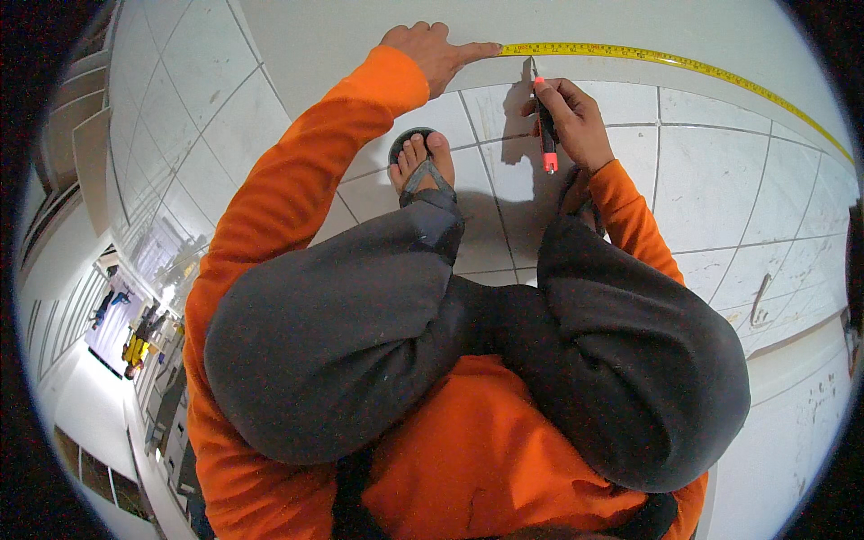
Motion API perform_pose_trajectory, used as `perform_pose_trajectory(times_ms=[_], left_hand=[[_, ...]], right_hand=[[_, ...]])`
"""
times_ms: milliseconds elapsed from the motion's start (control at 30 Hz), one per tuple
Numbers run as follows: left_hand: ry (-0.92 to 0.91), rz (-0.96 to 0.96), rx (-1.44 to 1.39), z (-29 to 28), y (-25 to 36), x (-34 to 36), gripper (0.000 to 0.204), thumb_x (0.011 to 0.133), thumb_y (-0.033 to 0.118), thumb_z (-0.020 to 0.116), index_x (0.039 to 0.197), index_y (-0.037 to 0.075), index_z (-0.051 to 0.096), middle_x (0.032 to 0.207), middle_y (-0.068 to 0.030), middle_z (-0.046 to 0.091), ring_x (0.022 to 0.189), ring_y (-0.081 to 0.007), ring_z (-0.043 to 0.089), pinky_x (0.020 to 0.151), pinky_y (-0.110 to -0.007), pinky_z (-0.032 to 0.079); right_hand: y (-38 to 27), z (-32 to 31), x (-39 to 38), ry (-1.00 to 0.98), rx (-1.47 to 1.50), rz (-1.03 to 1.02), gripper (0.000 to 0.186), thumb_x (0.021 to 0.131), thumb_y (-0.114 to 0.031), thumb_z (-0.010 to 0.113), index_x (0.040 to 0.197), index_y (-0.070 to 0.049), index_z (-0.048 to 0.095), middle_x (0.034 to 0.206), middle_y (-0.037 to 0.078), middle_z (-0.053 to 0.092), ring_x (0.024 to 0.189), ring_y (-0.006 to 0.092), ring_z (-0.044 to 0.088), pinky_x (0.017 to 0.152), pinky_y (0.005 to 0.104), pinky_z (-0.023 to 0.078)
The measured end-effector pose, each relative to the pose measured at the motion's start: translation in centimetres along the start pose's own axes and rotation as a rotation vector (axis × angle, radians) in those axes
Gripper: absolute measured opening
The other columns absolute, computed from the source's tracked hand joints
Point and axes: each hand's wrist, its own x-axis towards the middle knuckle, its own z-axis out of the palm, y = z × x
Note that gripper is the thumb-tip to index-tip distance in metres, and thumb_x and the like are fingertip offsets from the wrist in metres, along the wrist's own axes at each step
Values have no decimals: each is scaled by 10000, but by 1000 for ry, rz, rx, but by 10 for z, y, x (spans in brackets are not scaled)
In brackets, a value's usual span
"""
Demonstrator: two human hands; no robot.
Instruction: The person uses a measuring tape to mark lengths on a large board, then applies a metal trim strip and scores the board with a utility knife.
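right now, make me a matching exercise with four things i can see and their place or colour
1. tape measure
2. utility knife
3. trousers
4. sleeves

A. dark grey
B. held in the right hand
C. orange
D. yellow, one end at the left hand's index fingertip

Pairs: 1-D, 2-B, 3-A, 4-C
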Motion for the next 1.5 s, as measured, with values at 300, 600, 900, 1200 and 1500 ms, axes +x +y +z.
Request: perform_pose_trajectory(times_ms=[300,600,900,1200,1500], left_hand=[[7,6,7,3,-1,0,449,1053,335,461,1474,487,437,966,-150,633,904,-347,668,776,-496,562],[45,18,5,5,-2,0,461,1047,331,471,1477,494,430,960,-154,629,912,-350,665,786,-500,563],[-85,-3,47,-9,3,1,514,1063,268,479,1510,501,380,1109,-145,643,998,-300,675,805,-452,575],[26,12,16,2,-1,-1,477,1043,319,479,1485,490,420,983,-157,634,934,-358,666,809,-500,562],[22,13,3,1,0,-1,465,1043,329,479,1478,485,430,970,-146,634,920,-349,666,787,-493,566]], right_hand=[[0,1,0,-3,20,15,339,1045,-343,560,1091,-14,631,868,83,716,639,114,614,605,258,510],[-2,1,-2,1,37,15,325,1048,-330,560,1085,-16,635,877,79,717,643,112,615,610,256,508],[-3,1,-3,0,33,13,323,1046,-329,564,1087,-17,639,882,76,718,653,108,617,609,251,504],[-2,0,-2,-8,3,-8,324,1046,-327,567,1091,-15,642,878,73,715,651,107,616,606,251,505],[3,-2,-1,-13,-1,-16,340,1044,-331,574,1124,-9,646,883,77,718,653,107,617,609,251,506]])
